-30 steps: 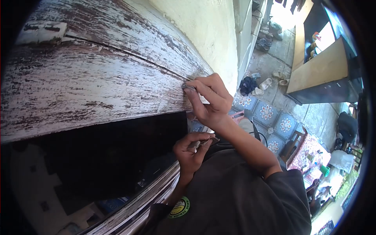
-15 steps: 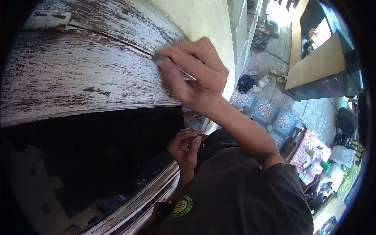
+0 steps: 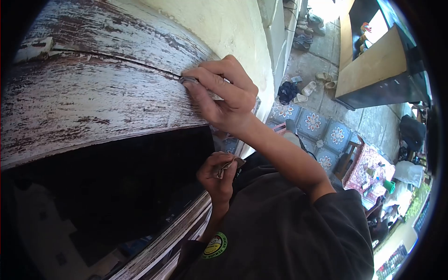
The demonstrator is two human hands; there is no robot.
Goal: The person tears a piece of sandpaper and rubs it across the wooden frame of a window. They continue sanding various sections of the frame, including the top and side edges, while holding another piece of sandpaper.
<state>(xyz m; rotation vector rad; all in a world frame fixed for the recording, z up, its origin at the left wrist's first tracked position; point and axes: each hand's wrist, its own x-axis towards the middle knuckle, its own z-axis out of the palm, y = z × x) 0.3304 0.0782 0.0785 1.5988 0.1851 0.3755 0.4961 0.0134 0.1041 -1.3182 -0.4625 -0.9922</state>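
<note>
My right hand (image 3: 229, 94) pinches a small folded piece of grey sandpaper (image 3: 189, 80) between thumb and fingers. The sandpaper touches a wooden frame (image 3: 107, 95) with worn white paint over dark wood, at a long groove in it. Lower down, my left hand (image 3: 217, 179) is closed around another folded piece of sandpaper (image 3: 240, 162), brownish grey, held in front of my dark shirt and away from the wood. Most of that piece is hidden by the fingers.
Below the frame is a dark glass pane (image 3: 121, 182). A cream wall (image 3: 228, 28) borders the frame above. To the right are patterned floor tiles (image 3: 312, 122), shoes (image 3: 309, 88), a wooden cabinet (image 3: 373, 70) and a low table with a red patterned cloth (image 3: 368, 170).
My right hand has shifted slightly left and down with the sandpaper along the groove, and is less blurred. The view has tilted a little. My left hand keeps its hold.
</note>
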